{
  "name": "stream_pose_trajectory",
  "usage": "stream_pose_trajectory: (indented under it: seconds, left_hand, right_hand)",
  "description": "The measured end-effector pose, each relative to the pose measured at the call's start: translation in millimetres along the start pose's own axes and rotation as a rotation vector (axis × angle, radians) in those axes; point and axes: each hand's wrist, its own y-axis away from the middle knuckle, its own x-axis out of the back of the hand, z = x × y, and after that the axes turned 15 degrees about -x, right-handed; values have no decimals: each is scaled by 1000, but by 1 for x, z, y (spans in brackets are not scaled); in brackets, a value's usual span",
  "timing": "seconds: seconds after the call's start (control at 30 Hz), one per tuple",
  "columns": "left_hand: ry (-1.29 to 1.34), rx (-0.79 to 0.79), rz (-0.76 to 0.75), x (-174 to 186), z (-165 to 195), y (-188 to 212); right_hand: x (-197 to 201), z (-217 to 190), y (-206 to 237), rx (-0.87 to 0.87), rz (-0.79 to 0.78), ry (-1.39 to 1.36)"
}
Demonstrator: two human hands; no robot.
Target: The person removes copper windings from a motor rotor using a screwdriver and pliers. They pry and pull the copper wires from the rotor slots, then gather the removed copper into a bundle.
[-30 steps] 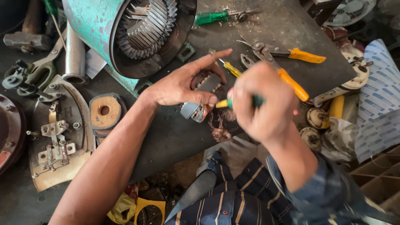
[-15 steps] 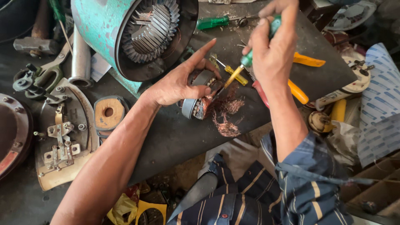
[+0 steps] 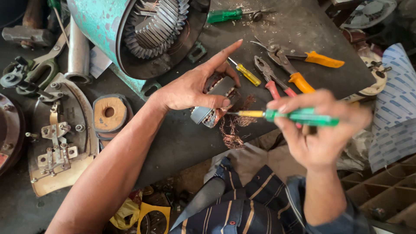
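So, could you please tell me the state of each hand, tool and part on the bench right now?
left hand: pinning the small wound core, forefinger stretched out
small wound core: on the bench, copper wire pulled loose beside it
right hand: gripping the green-handled screwdriver
green-handled screwdriver: level, tip at the core
orange-handled pliers: lying unused, jaws shut
large motor housing: open, windings exposed

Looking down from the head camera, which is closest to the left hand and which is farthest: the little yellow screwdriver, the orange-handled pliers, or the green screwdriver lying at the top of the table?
From the left hand:
1. Little yellow screwdriver, just right of its fingers.
2. Orange-handled pliers, farther right on the table.
3. Green screwdriver, up at the far top edge.
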Motion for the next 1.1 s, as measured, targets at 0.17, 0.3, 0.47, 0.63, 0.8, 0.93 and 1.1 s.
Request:
stream_pose_trajectory:
  seconds: [0.17,0.3,0.47,0.63,0.8,0.93,1.1]
  left_hand:
    - [-173,-137,-56,-5,-2,-2]
    - [-141,-114,-55,-6,-2,-2]
    - [-156,-169,-76,-10,-1,-2]
    - [-62,-133,-63,-14,1,-4]
    - [-71,-127,-61,-15,2,-4]
    - [-171,-132,-69,-15,1,-6]
    - [-146,-127,-78,-14,3,-6]
  right_hand:
    - [19,-24,25,-35,-34,157]
    - [20,-26,42,-60,69,161]
    - [14,-21,55,-38,88,114]
    - [17,-13,58,-36,82,112]
    - [15,-10,61,-28,92,77]
    - [13,-11,59,-3,112,34]
    - [14,-15,52,16,87,77]
